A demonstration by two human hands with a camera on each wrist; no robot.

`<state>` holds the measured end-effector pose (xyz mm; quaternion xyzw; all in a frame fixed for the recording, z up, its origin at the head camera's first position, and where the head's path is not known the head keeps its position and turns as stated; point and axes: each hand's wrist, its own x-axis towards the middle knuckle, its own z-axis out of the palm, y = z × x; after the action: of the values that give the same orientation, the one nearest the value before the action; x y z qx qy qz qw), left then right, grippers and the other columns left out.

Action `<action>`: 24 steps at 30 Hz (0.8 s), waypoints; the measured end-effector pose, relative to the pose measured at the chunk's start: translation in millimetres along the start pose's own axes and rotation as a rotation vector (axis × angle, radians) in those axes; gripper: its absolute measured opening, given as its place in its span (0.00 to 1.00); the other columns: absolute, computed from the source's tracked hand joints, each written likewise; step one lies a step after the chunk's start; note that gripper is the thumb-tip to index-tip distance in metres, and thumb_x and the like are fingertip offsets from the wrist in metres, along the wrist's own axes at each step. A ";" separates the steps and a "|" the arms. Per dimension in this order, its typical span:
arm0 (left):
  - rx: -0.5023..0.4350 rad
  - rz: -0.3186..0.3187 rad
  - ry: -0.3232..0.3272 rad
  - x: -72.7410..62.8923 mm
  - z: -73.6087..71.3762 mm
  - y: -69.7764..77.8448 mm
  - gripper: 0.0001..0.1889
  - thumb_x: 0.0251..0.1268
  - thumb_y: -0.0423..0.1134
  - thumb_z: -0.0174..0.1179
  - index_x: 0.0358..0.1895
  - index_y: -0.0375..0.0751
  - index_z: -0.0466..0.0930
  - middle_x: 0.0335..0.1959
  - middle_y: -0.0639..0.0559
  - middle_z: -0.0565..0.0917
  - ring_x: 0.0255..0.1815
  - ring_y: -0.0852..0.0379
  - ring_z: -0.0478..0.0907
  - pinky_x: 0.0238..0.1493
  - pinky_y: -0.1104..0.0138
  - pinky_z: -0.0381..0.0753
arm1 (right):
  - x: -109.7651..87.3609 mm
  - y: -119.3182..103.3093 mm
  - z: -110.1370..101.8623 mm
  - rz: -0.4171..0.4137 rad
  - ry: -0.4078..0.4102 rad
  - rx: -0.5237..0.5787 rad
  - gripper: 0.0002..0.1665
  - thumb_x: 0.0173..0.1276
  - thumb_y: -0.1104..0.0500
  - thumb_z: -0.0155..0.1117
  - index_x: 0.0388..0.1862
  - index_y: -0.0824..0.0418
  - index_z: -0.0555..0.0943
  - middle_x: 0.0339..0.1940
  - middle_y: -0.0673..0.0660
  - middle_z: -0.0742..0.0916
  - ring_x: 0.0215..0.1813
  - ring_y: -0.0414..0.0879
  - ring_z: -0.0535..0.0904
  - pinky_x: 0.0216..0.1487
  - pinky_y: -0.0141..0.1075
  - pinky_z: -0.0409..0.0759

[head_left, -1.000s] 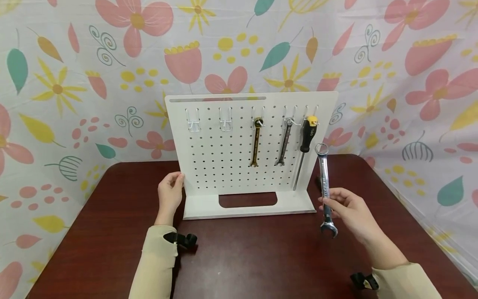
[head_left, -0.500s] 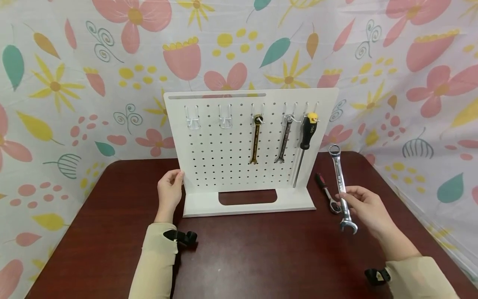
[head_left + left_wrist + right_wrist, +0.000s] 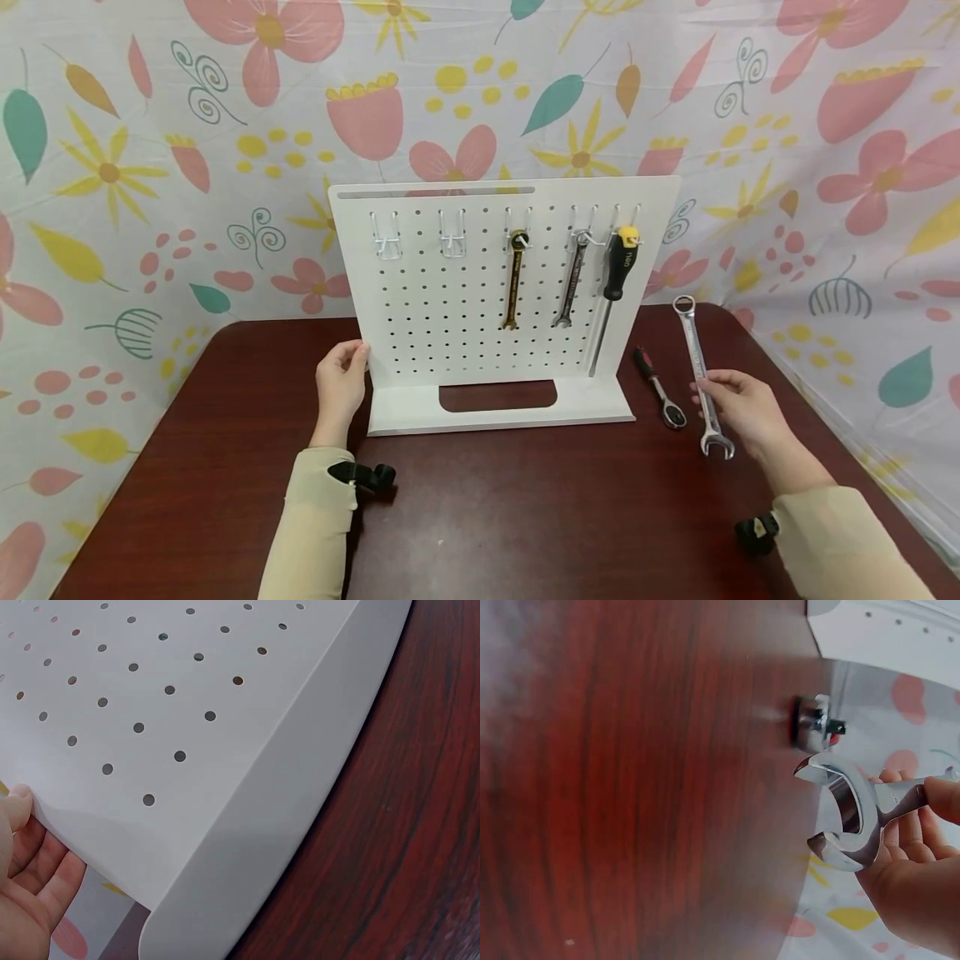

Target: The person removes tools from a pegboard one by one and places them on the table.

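My left hand pinches the left edge of a white pegboard, thumb in front and fingers behind, as the left wrist view also shows. On the right, my right hand holds a chrome combination wrench by its shank, between thumb and fingers. The ring end points up and away. Its open end fills much of the right wrist view, facing the table. Just left of this wrench, a ratchet with a red and black handle lies on the table, beside the pegboard's right side.
From pegboard hooks hang a gold-coloured wrench, a smaller silver wrench and a screwdriver with a black and yellow handle. Two wire hooks at the left hold nothing. A patterned curtain stands behind the dark table.
My right hand has carried the combination wrench to the right and lowered it slightly, uncovering the ratchet. My left hand stays on the pegboard's edge.
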<state>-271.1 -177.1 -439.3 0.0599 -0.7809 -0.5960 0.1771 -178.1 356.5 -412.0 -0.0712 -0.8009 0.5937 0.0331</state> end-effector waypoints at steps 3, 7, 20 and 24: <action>0.005 0.000 0.004 0.6 0.1 -0.2 0.14 0.69 0.44 0.55 0.47 0.37 0.80 0.44 0.43 0.82 0.43 0.49 0.81 0.42 0.71 0.83 | 5.8 0.7 -0.2 0.014 -0.002 -0.082 0.20 0.74 0.55 0.52 0.53 0.72 0.68 0.28 0.32 0.83 0.32 0.34 0.83 0.31 0.33 0.85; 0.008 0.000 0.002 0.5 0.4 0.3 0.14 0.69 0.44 0.55 0.47 0.37 0.80 0.44 0.42 0.82 0.44 0.49 0.81 0.44 0.68 0.84 | 13.1 3.7 1.0 0.038 -0.004 -0.154 0.28 0.75 0.55 0.49 0.60 0.78 0.63 0.28 0.31 0.82 0.33 0.34 0.82 0.33 0.34 0.85; -0.021 0.012 0.003 1.7 1.1 -1.0 0.14 0.69 0.42 0.55 0.47 0.34 0.80 0.44 0.40 0.82 0.43 0.47 0.81 0.49 0.59 0.84 | 36.2 16.7 -0.3 0.157 0.007 -0.273 0.28 0.72 0.57 0.53 0.58 0.81 0.69 0.23 0.35 0.84 0.27 0.32 0.76 0.27 0.29 0.78; -0.017 0.010 0.007 1.3 1.2 -1.6 0.15 0.69 0.43 0.55 0.46 0.34 0.80 0.44 0.40 0.82 0.43 0.48 0.81 0.47 0.61 0.85 | 39.4 19.3 0.0 0.171 0.000 -0.321 0.25 0.70 0.60 0.53 0.54 0.82 0.72 0.24 0.38 0.85 0.28 0.31 0.75 0.29 0.27 0.76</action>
<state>-273.0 -176.9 -440.8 0.0567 -0.7757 -0.6014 0.1830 -215.5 368.0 -431.6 -0.1434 -0.8764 0.4588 -0.0294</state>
